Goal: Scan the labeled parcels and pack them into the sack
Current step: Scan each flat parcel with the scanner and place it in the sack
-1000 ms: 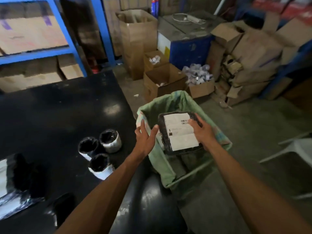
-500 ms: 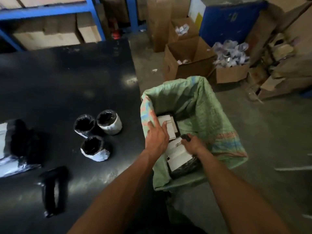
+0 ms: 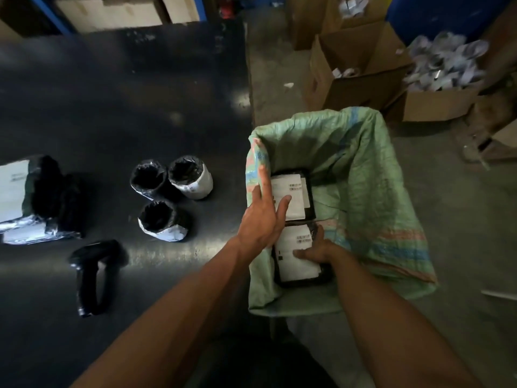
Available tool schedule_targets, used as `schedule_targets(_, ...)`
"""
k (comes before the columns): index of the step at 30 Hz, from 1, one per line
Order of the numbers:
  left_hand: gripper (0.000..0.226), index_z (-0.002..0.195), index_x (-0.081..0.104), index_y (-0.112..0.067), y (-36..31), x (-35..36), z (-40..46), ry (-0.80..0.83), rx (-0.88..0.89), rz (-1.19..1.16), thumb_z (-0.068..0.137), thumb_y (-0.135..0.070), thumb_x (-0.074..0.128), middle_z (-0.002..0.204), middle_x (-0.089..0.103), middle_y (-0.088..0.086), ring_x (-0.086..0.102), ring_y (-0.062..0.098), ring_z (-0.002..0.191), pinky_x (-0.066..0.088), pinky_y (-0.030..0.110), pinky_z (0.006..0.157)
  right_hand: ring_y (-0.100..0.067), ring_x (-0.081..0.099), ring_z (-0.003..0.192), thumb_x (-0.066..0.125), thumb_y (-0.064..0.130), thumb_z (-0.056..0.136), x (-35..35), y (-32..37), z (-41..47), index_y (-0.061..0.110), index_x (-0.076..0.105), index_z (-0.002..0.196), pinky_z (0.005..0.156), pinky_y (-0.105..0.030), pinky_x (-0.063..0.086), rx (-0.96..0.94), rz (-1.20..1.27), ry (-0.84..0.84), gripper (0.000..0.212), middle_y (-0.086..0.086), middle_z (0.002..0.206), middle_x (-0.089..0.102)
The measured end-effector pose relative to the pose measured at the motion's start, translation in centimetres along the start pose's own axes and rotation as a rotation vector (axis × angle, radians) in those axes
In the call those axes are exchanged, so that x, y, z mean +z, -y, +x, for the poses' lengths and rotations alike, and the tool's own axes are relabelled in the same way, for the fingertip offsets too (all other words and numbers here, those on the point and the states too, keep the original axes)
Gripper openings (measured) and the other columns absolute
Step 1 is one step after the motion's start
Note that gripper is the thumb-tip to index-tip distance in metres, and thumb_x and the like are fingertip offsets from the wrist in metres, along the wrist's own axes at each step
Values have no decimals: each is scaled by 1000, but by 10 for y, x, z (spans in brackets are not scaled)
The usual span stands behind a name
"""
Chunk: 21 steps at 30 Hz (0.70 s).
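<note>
Both hands are down in the sack [image 3: 363,175]: right hand [image 3: 319,249] grips the near parcel [image 3: 296,261], settling it beside a second parcel [image 3: 291,197] just beyond, while the left hand [image 3: 263,219], fingers straight, rests at the sack's edge. Two packed, I'd say. Left of the hands, three wrapped rolls [image 3: 170,197], a bag pile [image 3: 30,197] and the scanner [image 3: 92,273] wait on the table [image 3: 112,107].
</note>
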<state>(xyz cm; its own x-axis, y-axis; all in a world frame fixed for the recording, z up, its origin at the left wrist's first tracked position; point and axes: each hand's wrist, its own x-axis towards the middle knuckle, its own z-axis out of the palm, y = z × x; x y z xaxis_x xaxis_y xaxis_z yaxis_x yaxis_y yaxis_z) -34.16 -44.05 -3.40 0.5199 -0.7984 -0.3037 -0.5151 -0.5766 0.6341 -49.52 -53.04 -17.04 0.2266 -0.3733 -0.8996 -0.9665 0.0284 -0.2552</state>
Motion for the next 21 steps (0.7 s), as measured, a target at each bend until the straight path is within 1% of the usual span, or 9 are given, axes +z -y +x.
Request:
schedule_targets(1, 82, 159, -18, -27, 1, -1, 0, 4, 1, 0, 104, -51, 38, 159, 26, 16, 56, 49, 118, 45, 51, 98, -40, 18, 155, 77, 60, 81, 1, 4, -6, 25, -30, 157, 123, -50, 25, 13, -142, -7, 136, -16, 171, 2)
schedule_targets(3, 84, 159, -19, -28, 3, -2, 0, 10, 3, -1, 104, -51, 40, 161, 24, 15, 55, 48, 120, 44, 51, 99, -44, -9, 156, 83, 57, 76, 4, 13, -21, 33, -35, 154, 122, -64, 16, -16, -385, -19, 143, -13, 166, -30)
schedule_targets(5, 85, 159, -19, -27, 5, -2, 0, 8, 2, -1, 104, -49, 42, 161, 25, 16, 55, 48, 120, 45, 51, 99, -48, -22, 151, 88, 47, 73, 16, 18, -27, 40, -35, 152, 116, -75, 13, -86, -551, 6, 147, -10, 159, -45)
schedule_targets(7, 86, 159, -18, -26, 8, -1, -1, 1, 4, -2, 104, -47, 44, 160, 26, 16, 56, 48, 119, 45, 51, 98, -55, -24, 148, 89, 37, 77, 31, 17, -27, 42, -32, 153, 114, -78, 14, -139, -662, 26, 143, -13, 156, -48)
schedule_targets(9, 86, 159, -18, -25, 12, 1, -3, -6, 21, -21, 104, -45, 45, 160, 27, 15, 56, 47, 119, 46, 51, 98, -60, -21, 146, 86, 31, 81, 42, 12, -23, 42, -30, 154, 116, -75, 19, -170, -710, -10, 138, -14, 157, -46)
schedule_targets(13, 87, 159, -18, -26, 19, 1, -6, -18, 44, -49, 104, -41, 47, 159, 28, 13, 56, 44, 120, 47, 50, 98, -63, -17, 145, 85, 29, 82, 54, 6, -7, 43, -30, 153, 115, -72, 26, -178, -728, -70, 136, -14, 158, -45)
schedule_targets(17, 87, 159, -17, -28, 25, 4, -7, -28, 33, -56, 104, -41, 49, 160, 29, 11, 57, 44, 119, 47, 49, 96, -67, -14, 144, 77, 17, 89, 65, 12, 4, 48, -29, 152, 111, -75, 28, -157, -716, -156, 127, -16, 157, -45)
schedule_targets(19, 87, 159, -17, -27, 25, 6, -6, -32, 34, -62, 104, -40, 49, 160, 28, 9, 58, 43, 119, 48, 50, 96, -68, -13, 143, 76, 18, 91, 67, 14, 6, 49, -32, 150, 110, -75, 30, -150, -721, -174, 127, -17, 157, -45)
schedule_targets(21, 88, 159, -17, -26, 25, 8, -5, -29, 40, -58, 103, -40, 49, 161, 27, 11, 57, 44, 120, 48, 52, 97, -69, -12, 143, 76, 20, 91, 66, 12, 8, 48, -31, 151, 110, -75, 30, -149, -723, -168, 126, -17, 157, -45)
